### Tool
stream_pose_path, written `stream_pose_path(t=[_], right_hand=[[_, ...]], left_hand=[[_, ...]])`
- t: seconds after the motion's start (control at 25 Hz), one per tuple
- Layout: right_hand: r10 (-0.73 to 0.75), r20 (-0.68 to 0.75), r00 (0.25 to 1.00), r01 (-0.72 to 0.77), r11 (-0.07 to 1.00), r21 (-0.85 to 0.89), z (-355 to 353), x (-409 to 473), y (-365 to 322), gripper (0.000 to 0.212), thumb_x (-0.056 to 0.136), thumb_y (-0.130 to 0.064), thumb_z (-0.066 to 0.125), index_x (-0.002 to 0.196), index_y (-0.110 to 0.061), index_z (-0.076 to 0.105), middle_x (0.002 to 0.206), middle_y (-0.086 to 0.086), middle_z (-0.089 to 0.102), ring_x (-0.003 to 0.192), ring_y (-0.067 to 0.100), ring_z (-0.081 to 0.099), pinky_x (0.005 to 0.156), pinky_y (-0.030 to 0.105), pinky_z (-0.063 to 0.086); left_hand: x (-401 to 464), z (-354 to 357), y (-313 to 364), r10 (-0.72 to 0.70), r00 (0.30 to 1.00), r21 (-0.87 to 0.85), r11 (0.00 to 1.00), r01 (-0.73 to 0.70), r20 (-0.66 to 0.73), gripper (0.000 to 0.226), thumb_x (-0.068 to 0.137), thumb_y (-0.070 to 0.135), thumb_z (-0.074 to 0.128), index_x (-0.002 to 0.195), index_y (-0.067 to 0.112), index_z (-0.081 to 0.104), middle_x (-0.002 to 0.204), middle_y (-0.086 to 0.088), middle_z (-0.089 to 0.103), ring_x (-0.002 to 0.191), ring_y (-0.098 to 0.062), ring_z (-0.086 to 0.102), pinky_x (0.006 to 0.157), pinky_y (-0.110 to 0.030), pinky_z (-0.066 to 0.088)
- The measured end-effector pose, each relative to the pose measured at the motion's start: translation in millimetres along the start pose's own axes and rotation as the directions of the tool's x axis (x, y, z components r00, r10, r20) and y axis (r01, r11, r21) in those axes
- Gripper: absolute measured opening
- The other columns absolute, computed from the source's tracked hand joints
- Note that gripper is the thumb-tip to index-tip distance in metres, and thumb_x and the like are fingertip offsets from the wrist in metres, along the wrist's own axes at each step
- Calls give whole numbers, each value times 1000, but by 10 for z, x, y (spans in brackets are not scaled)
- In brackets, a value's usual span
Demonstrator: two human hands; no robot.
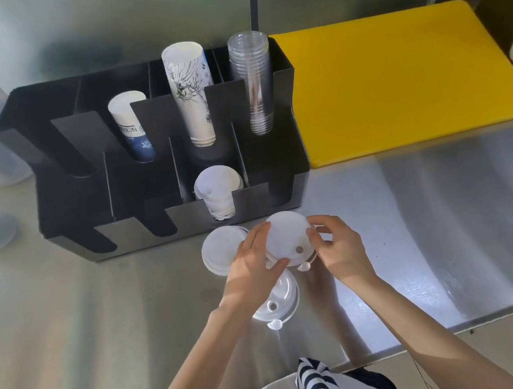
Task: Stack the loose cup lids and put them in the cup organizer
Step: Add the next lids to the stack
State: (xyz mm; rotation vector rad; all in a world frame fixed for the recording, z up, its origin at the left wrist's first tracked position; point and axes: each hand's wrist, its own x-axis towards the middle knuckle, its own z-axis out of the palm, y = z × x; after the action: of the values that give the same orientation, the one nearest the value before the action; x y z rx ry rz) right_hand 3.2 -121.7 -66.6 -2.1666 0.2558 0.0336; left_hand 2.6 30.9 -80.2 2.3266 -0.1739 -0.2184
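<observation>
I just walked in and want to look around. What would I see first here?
Probably the bright yellow cutting board on the steel counter, right of the black cup organizer. Then, in front of the organizer, the left hand and right hand holding a white lid between them. Tall stacks of paper cups and clear cups stick up from the organizer's back row.

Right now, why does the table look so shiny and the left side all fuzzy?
In the head view, light glares in pale streaks off the steel counter; the left edge is blurred and stretched by the wide lens, while the hands, lid and black organizer stay fairly sharp.
</observation>
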Motion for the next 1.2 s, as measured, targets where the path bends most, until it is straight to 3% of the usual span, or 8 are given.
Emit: stream_pose_path(t=[0.24, 0.36, 0.44, 0.64, 0.72, 0.84, 1.04, 1.2], right_hand=[[8, 89, 996, -15, 997, 80, 176, -229, -92, 21, 84, -19, 57, 105, -15, 61, 113, 7, 57, 85, 11, 55, 65, -1, 40], [36, 97, 995, -46, 993, 110, 264, -323, -95, 19, 82, -15, 58, 101, -15, 62, 110, 5, 58, 81, 8, 55, 63, -8, 35], [54, 99, 994, -64, 993, 101, 300, -370, -89, 19, 82, -15, 59, 101, -16, 61, 110, 3, 57, 82, 9, 55, 63, -4, 37], [83, 111, 990, -89, 994, 55, 335, -461, -10, 18, 82, -17, 59, 101, -16, 58, 113, 5, 56, 80, 14, 55, 75, 21, 40], [83, 122, 989, -89, 995, 41, 343, -484, 19, 18, 82, -16, 59, 101, -16, 58, 113, 6, 58, 81, 14, 54, 75, 19, 40], [80, 129, 988, -82, 997, 14, 366, -502, 52, 19, 82, -15, 59, 101, -17, 57, 113, 6, 59, 81, 12, 53, 63, 4, 37], [80, 136, 987, -83, 996, 15, 382, -523, 70, 21, 83, -15, 59, 104, -15, 57, 114, 8, 58, 82, 13, 53, 62, 1, 36], [87, 150, 985, -90, 996, 15, 367, -517, 45, 24, 82, -13, 60, 105, -15, 57, 115, 8, 56, 80, 13, 54, 76, 17, 39]], left_hand=[[-339, -160, -134, -15, 999, -62, 998, 12, -50, 71, 78, 24, 65, 138, 18, 26, 150, 4, 25, 135, -17, 24, 97, -13, 20], [-456, -167, -215, -42, 996, -51, 998, 38, -73, 73, 76, 27, 67, 137, 20, 28, 149, 6, 26, 132, -17, 26, 92, -12, 20], [-525, -146, -257, -53, 996, -56, 997, 49, -77, 72, 75, 27, 68, 136, 20, 30, 149, 7, 28, 131, -18, 31, 93, -14, 23], [-663, -47, -318, -69, 994, -45, 997, 66, -83, 71, 73, 25, 69, 135, 19, 34, 148, 5, 30, 131, -20, 32, 96, -12, 18], [-695, -17, -331, -69, 994, -39, 997, 66, -80, 71, 73, 26, 69, 135, 20, 34, 148, 5, 31, 129, -20, 31, 97, -14, 20], [-718, 14, -359, -64, 995, -32, 998, 61, -80, 70, 74, 26, 69, 135, 19, 34, 148, 4, 31, 130, -19, 29, 97, -14, 19], [-708, 20, -401, -59, 997, -22, 998, 58, -56, 72, 74, 24, 68, 136, 20, 32, 148, 5, 30, 130, -19, 27, 101, -18, 22], [-697, 24, -422, -65, 998, -21, 998, 65, -18, 73, 76, 23, 66, 138, 21, 27, 150, 4, 26, 134, -19, 26, 105, -23, 23]])
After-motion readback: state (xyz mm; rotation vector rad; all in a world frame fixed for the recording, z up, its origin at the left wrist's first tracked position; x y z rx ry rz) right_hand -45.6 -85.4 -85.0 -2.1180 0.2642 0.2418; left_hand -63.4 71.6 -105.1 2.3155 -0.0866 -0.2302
